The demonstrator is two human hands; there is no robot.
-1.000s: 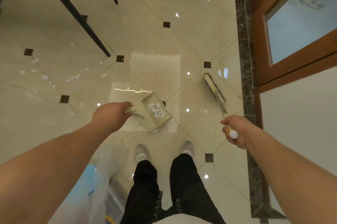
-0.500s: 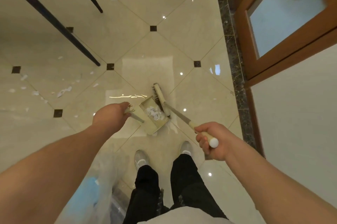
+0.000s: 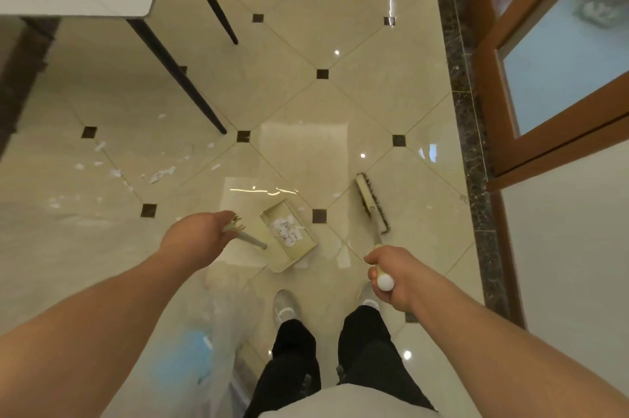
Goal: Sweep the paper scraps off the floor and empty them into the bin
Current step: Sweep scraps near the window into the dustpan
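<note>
Several white paper scraps (image 3: pixel 285 229) lie heaped in the cream dustpan (image 3: pixel 289 240) on the tiled floor (image 3: pixel 340 104) just ahead of the person's shoes, and more scraps (image 3: pixel 160 175) are scattered well off to the left near the black table leg (image 3: pixel 177 73). The left hand (image 3: pixel 200 235) has its fingers curled round the dustpan's handle, while the right hand (image 3: pixel 396 276) grips the white-capped broom (image 3: pixel 371 207), whose head rests on the floor just right of the dustpan. The plastic-lined bin (image 3: pixel 190 359) stands by the left leg; no writing is readable anywhere.
</note>
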